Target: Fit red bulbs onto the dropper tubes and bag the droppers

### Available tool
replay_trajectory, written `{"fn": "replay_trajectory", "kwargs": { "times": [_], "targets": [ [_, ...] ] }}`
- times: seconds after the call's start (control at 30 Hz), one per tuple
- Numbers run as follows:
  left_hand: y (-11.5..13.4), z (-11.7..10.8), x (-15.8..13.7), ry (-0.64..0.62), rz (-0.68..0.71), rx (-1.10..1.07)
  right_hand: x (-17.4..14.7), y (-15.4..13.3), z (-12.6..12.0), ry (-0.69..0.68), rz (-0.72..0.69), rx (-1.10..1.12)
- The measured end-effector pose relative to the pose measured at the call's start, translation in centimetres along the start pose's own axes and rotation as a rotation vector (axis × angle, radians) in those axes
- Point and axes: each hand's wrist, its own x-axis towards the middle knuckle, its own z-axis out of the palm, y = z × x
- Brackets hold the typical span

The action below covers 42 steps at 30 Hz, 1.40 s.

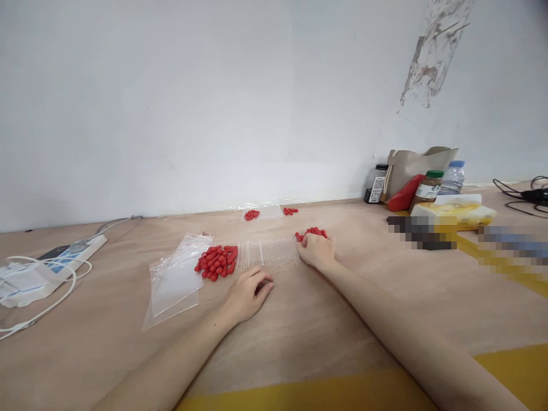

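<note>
Nearest, the left hand (248, 294) rests loosely curled and empty on the counter (308, 319), just below a row of clear tubes (268, 253). Beyond, the right hand (315, 250) grips red caps (311, 232) at the row's right end; a red pile (217, 262) lies left.

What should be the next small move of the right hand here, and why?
Probably the right hand should lift one red cap from the small red pile its fingers touch and bring it to the row of clear tubes just beside it. The left hand rests curled in front of the row, near the bigger red pile.
</note>
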Motion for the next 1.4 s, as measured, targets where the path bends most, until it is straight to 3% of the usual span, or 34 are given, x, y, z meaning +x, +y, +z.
{"fn": "replay_trajectory", "kwargs": {
  "times": [0.3, 0.4, 0.63, 0.7, 0.8, 0.93, 1.07, 1.2, 1.3, 1.4],
  "targets": [
    [0.1, 0.2, 0.0, 0.012, 0.005, -0.015, 0.9, -1.5, -0.2, -0.163, 0.009, -0.091],
    [0.1, -0.3, 0.1, 0.078, -0.013, 0.051, 1.5, -2.0, -0.3, -0.210, 0.012, -0.094],
    [-2.8, -4.2, 0.2, 0.337, -0.331, 0.442, 0.2, -1.2, -2.4, -0.168, -0.060, -0.068],
    [-4.1, -5.4, 0.3, 0.304, -0.431, 0.487, -0.9, -0.2, -3.0, -0.093, -0.161, -0.045],
    [-5.8, -6.9, 1.2, 0.176, -0.545, 0.528, -2.7, 1.5, -3.4, 0.016, -0.434, 0.052],
    [-7.9, -8.3, 4.3, -0.034, -0.553, 0.557, -4.4, 3.2, -2.5, 0.085, -0.676, 0.222],
    [-9.7, -8.7, 7.4, -0.250, -0.566, 0.530, -5.2, 3.9, -1.3, 0.124, -0.780, 0.207],
    [-10.6, -8.3, 8.6, -0.440, -0.605, 0.476, -5.3, 3.9, -1.0, 0.144, -0.816, 0.207],
    [-11.0, -8.2, 8.8, -0.475, -0.606, 0.440, -5.4, 3.8, -1.1, 0.170, -0.789, 0.237],
    [-11.2, -8.6, 9.0, -0.417, -0.588, 0.404, -5.4, 3.7, -1.0, 0.171, -0.772, 0.265]
  ]
}}
